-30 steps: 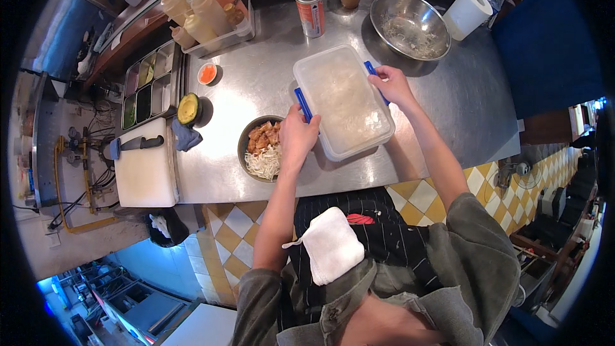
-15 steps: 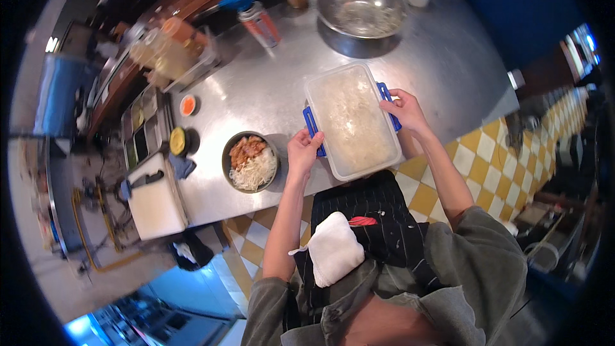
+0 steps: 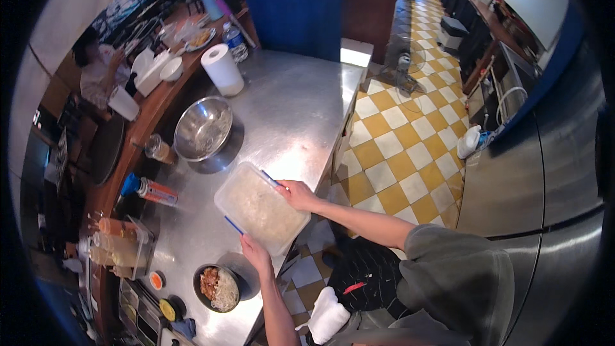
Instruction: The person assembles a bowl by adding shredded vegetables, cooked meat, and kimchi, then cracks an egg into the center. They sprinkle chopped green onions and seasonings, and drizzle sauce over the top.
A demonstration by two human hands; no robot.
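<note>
A clear rectangular plastic food container (image 3: 261, 208) with a translucent lid and blue side clips holds something pale, blurred through the plastic. My left hand (image 3: 257, 257) is closed on its near-left side, by one blue clip (image 3: 233, 224). On the opposite side my right hand (image 3: 296, 195) grips the edge at the other clip (image 3: 270, 179). The container is over the front part of the steel counter; whether it rests there I cannot tell. Nearest to my left hand is a dark bowl (image 3: 198, 300) of brown saucy meat and white shredded food.
Beyond the container stand a steel mixing bowl (image 3: 192, 129), a paper towel roll (image 3: 221, 70) and a drink cup (image 3: 157, 149). Along the left are a blue-topped can (image 3: 157, 192), a bin of sauce bottles (image 3: 122, 247) and small cups (image 3: 157, 280). A person (image 3: 102, 74) sits beyond the counter.
My view has swung to the right, bringing the tiled aisle and the paper towel roll fully in. Both hands still hold the container, and its clips now appear thinner, seen edge-on.
</note>
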